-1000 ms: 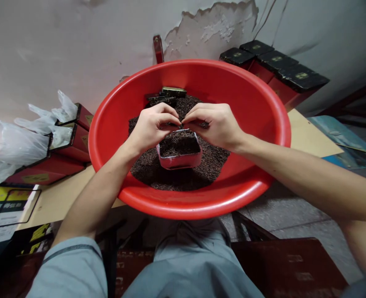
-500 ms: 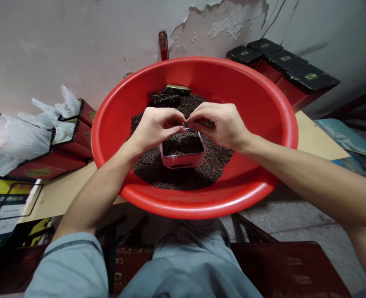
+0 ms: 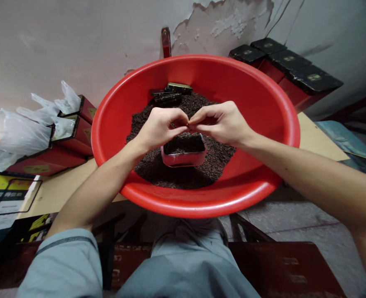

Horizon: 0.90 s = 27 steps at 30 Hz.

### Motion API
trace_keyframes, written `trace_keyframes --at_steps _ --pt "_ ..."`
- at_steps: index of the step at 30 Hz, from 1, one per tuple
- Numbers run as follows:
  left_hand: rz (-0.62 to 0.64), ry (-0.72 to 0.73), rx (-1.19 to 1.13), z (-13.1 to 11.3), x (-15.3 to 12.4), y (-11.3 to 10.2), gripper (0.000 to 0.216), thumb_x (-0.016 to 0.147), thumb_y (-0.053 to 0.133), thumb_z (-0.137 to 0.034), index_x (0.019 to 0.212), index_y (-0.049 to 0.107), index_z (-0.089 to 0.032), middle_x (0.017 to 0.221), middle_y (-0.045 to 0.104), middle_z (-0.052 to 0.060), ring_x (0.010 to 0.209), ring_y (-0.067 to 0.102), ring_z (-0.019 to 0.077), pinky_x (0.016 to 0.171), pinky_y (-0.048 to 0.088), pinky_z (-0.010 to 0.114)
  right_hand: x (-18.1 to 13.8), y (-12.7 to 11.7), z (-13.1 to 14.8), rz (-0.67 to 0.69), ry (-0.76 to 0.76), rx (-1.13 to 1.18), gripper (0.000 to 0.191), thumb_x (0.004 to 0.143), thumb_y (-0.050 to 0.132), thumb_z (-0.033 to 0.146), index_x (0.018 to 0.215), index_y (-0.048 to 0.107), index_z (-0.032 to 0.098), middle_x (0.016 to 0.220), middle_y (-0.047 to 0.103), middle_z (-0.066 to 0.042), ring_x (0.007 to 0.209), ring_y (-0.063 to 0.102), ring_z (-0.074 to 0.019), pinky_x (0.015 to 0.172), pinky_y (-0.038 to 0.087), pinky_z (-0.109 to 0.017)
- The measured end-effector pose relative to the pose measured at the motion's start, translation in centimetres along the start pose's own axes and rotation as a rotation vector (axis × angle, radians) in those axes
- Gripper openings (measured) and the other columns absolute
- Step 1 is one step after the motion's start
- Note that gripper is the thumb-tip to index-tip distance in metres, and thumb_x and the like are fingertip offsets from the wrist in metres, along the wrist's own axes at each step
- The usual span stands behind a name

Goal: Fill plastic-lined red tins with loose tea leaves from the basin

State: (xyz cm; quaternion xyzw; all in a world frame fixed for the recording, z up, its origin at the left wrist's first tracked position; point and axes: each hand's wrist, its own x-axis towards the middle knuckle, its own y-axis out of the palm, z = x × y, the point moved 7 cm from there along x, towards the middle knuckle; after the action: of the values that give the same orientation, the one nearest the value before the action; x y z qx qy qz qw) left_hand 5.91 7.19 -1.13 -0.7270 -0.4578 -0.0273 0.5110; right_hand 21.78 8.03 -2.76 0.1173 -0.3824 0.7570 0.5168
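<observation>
My left hand [image 3: 163,127] and my right hand [image 3: 223,123] meet fingertip to fingertip over a reddish-pink rectangular container [image 3: 184,159]. Both are closed in a pinch, thumb against fingers. A tiny dark speck shows where the fingertips meet, too small to name. Dark, loose, tea-like leaves [image 3: 215,167] lie inside the container and heaped around it in a big red basin [image 3: 198,207]. The hands hide the container's far side. Behind them, several flat black-and-gold lids [image 3: 168,98] rest on the leaves.
Red tins [image 3: 74,138] with plastic bags [image 3: 23,134] stand at left. More red tins with black lids [image 3: 313,76] stand at right by the peeling wall [image 3: 223,22]. A wooden board [image 3: 321,140] lies under the basin, and a dark red bench [image 3: 282,265] is at my legs.
The hands stay together above the container, their fingers slightly shifted and the fingertips now touching more closely. The whole view has moved a little.
</observation>
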Motion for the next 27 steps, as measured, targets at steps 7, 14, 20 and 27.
trace_keyframes --at_steps 7,14,20,27 --pt "0.02 0.112 0.183 0.2 0.0 0.4 0.011 0.097 0.067 -0.02 0.097 0.078 -0.018 0.089 0.082 0.004 0.081 0.076 0.0147 0.077 0.055 0.025 0.1 0.5 -1.7 0.104 0.309 0.144 0.019 0.08 0.083 0.042 0.083 0.083 0.024 0.077 0.079 -0.003 0.071 0.074 -0.0188 0.069 0.062 -0.034" --pt "0.051 0.057 0.098 -0.3 0.0 -1.2 0.017 0.097 0.063 -0.022 0.104 0.078 -0.019 0.098 0.081 0.004 0.089 0.076 0.015 0.081 0.056 0.025 0.4 -0.4 -1.2 0.122 0.226 0.006 0.015 0.076 0.082 0.043 0.077 0.083 0.028 0.092 0.079 -0.004 0.08 0.069 -0.0205 0.073 0.059 -0.036" --pt "0.139 -0.353 0.127 3.2 -0.8 -2.3 0.041 0.099 0.059 -0.039 0.131 0.07 -0.016 0.123 0.077 0.01 0.107 0.073 0.0216 0.095 0.056 0.032 0.2 -1.0 -2.6 0.145 0.36 0.014 0.015 0.081 0.077 0.038 0.089 0.083 0.027 0.097 0.08 -0.005 0.092 0.072 -0.0247 0.083 0.062 -0.041" --pt "0.694 -0.999 -0.312 6.0 -5.6 1.6 0.052 0.099 0.051 -0.064 0.112 0.07 -0.017 0.091 0.075 0.008 0.075 0.069 0.0198 0.069 0.055 0.027 -3.1 2.2 -6.5 0.433 0.884 0.217 0.035 0.084 0.079 0.054 0.109 0.076 0.028 0.108 0.08 -0.009 0.078 0.074 -0.0233 0.062 0.063 -0.036"
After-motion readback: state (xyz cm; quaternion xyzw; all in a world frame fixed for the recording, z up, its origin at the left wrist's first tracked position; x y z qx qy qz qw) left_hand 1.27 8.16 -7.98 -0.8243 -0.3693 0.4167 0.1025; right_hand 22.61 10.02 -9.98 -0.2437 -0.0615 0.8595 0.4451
